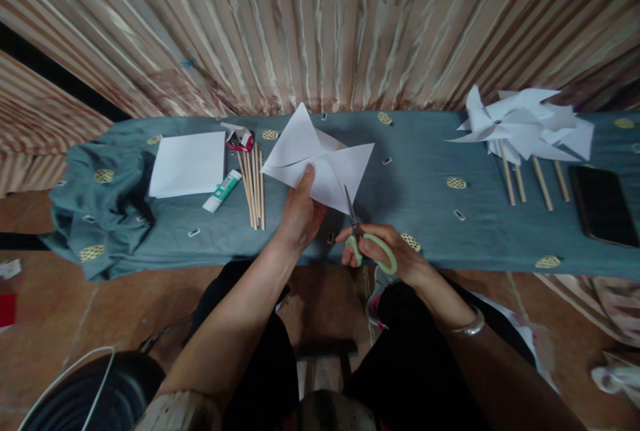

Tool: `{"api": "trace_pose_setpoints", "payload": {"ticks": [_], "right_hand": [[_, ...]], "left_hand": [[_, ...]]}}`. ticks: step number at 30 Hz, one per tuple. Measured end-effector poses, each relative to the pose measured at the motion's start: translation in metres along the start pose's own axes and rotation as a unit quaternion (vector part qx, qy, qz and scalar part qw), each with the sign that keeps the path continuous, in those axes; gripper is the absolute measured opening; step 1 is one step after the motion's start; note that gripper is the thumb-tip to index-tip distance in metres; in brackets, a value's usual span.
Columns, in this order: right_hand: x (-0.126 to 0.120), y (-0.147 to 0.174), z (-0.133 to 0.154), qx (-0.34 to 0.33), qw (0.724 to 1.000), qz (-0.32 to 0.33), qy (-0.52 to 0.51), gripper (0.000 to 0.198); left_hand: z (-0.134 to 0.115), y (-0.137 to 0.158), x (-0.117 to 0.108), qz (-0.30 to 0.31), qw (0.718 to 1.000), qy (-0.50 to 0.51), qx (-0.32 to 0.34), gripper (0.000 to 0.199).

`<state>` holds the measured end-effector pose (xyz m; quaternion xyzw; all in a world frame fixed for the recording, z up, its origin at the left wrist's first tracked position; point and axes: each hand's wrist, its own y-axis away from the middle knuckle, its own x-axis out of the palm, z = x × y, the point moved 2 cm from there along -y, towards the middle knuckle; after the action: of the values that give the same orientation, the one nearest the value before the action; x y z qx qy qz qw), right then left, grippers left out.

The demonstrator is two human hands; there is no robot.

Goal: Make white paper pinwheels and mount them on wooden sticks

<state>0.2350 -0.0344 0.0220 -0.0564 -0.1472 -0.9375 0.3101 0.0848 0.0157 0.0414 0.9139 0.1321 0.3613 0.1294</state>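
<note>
My left hand (301, 209) grips a square white paper sheet (295, 141), thumb on top near its middle. Slits run from the sheet's corners toward the centre, and its flaps lift slightly. In my right hand (400, 251) is a pair of scissors (380, 254) with light green handles, fingers through the loops. The scissor blades point up and meet the paper's lower right edge; whether they are parted is hard to see. Left of the paper lie several wooden sticks (255, 191), a green and white glue stick (223, 191) and a small open red box (241, 140) with small dark bits inside.
A stack of white paper (189, 163) sits at the left on the blue-green cloth (425, 217). Several finished paper pinwheels (525, 125) on sticks lie at the right, beside a black phone (604, 204). A striped curtain (330, 31) hangs behind the table.
</note>
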Motion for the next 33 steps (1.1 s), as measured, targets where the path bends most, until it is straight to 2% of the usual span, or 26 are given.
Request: {"api": "trace_pose_setpoints", "payload": {"ticks": [7, 12, 22, 33], "right_hand": [[0.0014, -0.0009, 0.0, 0.006, 1.0, -0.015, 0.012, 0.054], [0.0019, -0.0023, -0.0023, 0.007, 0.999, -0.031, 0.01, 0.055], [0.0008, -0.0021, -0.0057, 0.024, 0.999, -0.046, 0.002, 0.057], [0.0013, -0.0033, -0.0068, 0.046, 0.997, -0.064, 0.008, 0.041]], "left_hand": [[-0.0021, 0.0005, -0.0016, -0.001, 1.0, -0.002, -0.006, 0.033], [-0.0042, 0.0007, -0.0007, -0.009, 1.0, 0.01, -0.014, 0.026], [-0.0052, 0.0002, -0.0008, -0.019, 0.997, 0.062, -0.032, 0.024], [-0.006, -0.0008, -0.0017, -0.017, 0.995, 0.088, -0.04, 0.029]]}}
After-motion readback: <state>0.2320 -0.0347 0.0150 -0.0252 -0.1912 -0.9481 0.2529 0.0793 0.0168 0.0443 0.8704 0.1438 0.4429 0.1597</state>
